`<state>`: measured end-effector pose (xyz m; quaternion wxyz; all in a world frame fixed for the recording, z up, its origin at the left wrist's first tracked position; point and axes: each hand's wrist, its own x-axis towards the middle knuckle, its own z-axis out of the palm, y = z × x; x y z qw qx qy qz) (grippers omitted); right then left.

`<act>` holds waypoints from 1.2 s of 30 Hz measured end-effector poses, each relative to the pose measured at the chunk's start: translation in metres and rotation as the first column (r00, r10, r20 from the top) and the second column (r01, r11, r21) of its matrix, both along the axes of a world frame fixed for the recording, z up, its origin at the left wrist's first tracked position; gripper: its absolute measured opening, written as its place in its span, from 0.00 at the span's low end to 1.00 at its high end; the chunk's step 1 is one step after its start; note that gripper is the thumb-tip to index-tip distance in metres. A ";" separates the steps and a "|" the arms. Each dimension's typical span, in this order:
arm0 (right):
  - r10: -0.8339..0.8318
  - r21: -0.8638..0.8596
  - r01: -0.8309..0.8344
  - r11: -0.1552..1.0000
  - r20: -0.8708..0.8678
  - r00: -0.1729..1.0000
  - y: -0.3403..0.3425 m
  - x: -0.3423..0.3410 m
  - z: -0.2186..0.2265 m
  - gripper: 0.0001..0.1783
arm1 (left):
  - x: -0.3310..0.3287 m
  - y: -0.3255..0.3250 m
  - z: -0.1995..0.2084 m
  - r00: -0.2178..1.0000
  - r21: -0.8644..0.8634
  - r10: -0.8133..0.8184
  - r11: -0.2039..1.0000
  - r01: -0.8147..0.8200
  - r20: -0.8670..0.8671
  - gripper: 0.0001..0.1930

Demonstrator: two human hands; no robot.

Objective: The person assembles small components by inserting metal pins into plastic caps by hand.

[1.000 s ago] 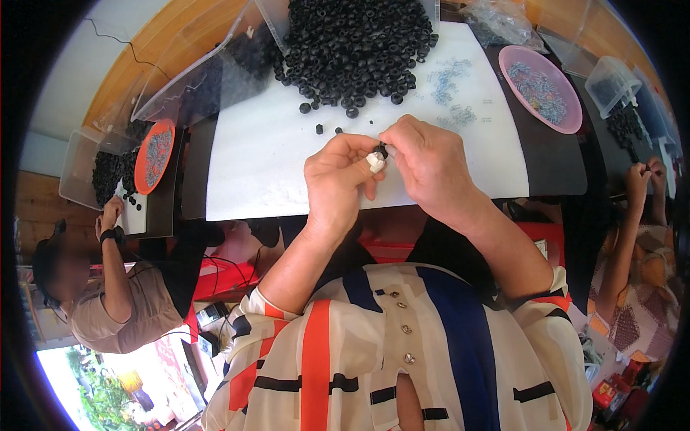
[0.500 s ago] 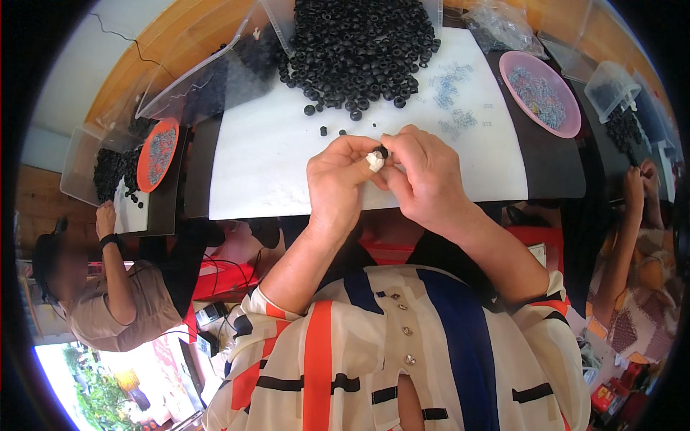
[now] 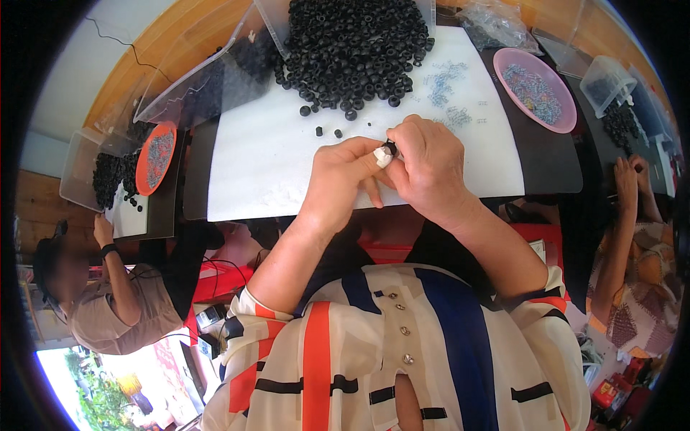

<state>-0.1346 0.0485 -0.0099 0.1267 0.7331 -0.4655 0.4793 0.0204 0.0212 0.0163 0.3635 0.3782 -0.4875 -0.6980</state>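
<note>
My left hand (image 3: 338,176) is closed, its thumb and forefinger pinching a small black plastic piece (image 3: 389,147). White tape (image 3: 383,157) wraps the tip of that thumb. From the other side my right hand (image 3: 431,158) grips the same piece, fingers bent over it and hiding most of it. Both hands meet above the near part of a white foam sheet (image 3: 266,158). Just beyond them lie a few loose black pieces (image 3: 338,133). Farther off is a large heap of small, round, hollow black pieces (image 3: 352,54), spilling from a clear bin. Small metal springs (image 3: 447,82) are scattered right of it.
A pink bowl of springs (image 3: 501,65) stands at the right, below a clear plastic bag (image 3: 499,25). On the left are a clear bin (image 3: 208,86) and an orange bowl (image 3: 171,133). One person (image 3: 115,294) sits left; another person's hands (image 3: 629,176) work at right.
My hands remain together on the black piece and have shifted slightly; a lower left finger now points down. The right-hand neighbour's hands have moved a little. The view has shifted slightly.
</note>
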 end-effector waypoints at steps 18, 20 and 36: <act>0.046 0.068 -0.047 0.997 0.009 0.999 0.000 -0.001 -0.003 0.17 | 0.002 0.003 -0.013 0.998 -0.021 -0.050 0.999 0.050 -0.029 0.08; 0.048 0.091 -0.051 0.995 0.035 0.998 0.001 0.001 -0.005 0.16 | 0.002 0.002 -0.014 0.998 -0.027 -0.062 0.998 0.062 -0.018 0.08; -0.019 0.108 0.011 0.994 0.073 0.997 0.010 0.010 -0.008 0.14 | 0.003 0.004 -0.015 0.995 -0.043 -0.096 0.994 0.096 0.008 0.09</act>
